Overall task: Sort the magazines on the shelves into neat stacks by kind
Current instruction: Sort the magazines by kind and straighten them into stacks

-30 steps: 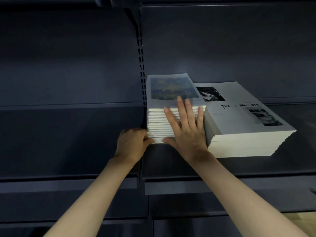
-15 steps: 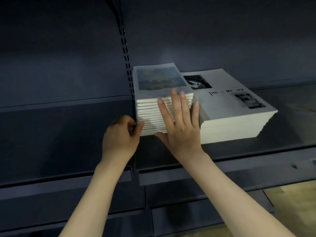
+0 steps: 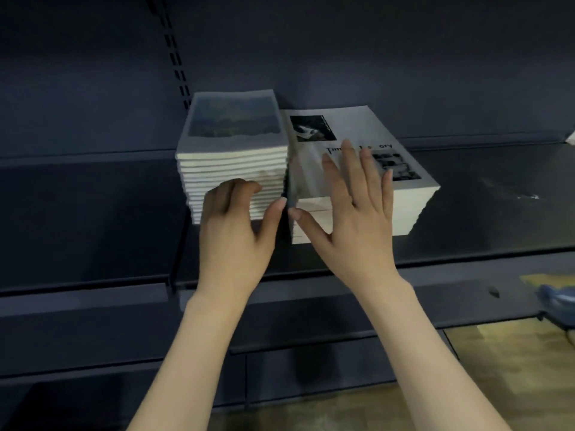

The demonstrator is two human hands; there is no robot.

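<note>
Two stacks of magazines stand side by side on a dark shelf. The left stack is tall and narrow, with a coloured landscape picture on its top cover. The right stack is wider and lower, its white cover bearing black photos and a title. My left hand is in front of the left stack's front edge, fingers curled against it. My right hand is spread flat over the front edge and top of the right stack, thumb at its lower left corner. Neither hand grips anything.
A slotted upright post runs up the dark back panel just left of the stacks. Lower shelves lie below. Wooden floor shows at the bottom right, with a blue-grey object at the right edge.
My right hand has moved from the left stack's front edge over to the right stack. My left hand has shifted right, onto the front of the left stack. The view has moved closer.
</note>
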